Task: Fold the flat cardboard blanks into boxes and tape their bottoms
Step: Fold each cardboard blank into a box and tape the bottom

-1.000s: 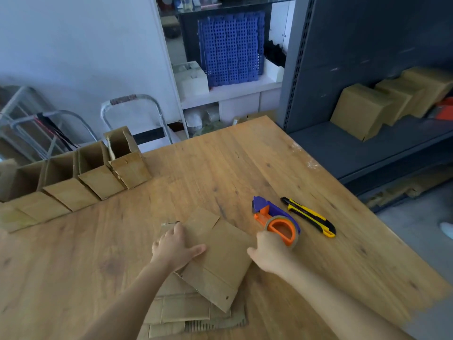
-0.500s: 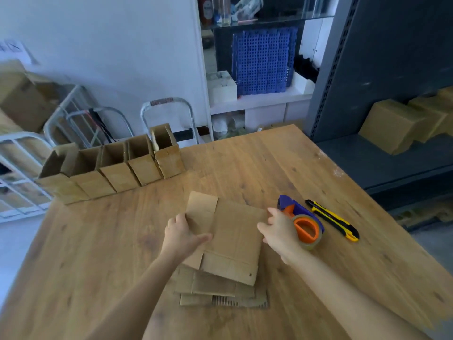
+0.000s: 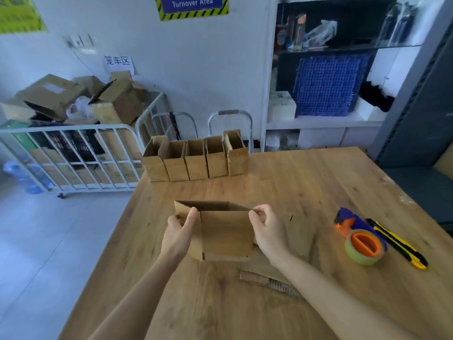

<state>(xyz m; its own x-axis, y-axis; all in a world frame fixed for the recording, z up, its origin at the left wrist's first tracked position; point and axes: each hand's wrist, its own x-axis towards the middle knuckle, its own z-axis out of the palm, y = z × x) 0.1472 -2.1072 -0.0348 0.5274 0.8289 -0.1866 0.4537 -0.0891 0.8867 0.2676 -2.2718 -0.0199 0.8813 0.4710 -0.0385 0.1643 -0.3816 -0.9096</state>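
Observation:
I hold a brown cardboard blank (image 3: pixel 224 231) upright above the wooden table (image 3: pixel 306 192), its top partly spread into a box shape. My left hand (image 3: pixel 180 233) grips its left edge, thumb on the near panel. My right hand (image 3: pixel 266 230) pinches the upper right corner. A stack of flat blanks (image 3: pixel 267 278) lies on the table below and right of the held one, partly hidden by my right forearm. A tape dispenser (image 3: pixel 360 238) with an orange core and greenish tape roll sits to the right. Several folded open boxes (image 3: pixel 196 159) stand in a row at the table's far edge.
A yellow and black utility knife (image 3: pixel 397 242) lies right of the dispenser. A white metal cage cart (image 3: pixel 73 155) full of cardboard stands off the table's left side. Grey shelving (image 3: pixel 416 123) rises at the right, and a white shelf unit with a blue crate (image 3: pixel 328 84) stands behind the table.
The blank lay flat on the stack under both hands; now it is lifted upright and partly opened. The camera view has tilted up and shifted left.

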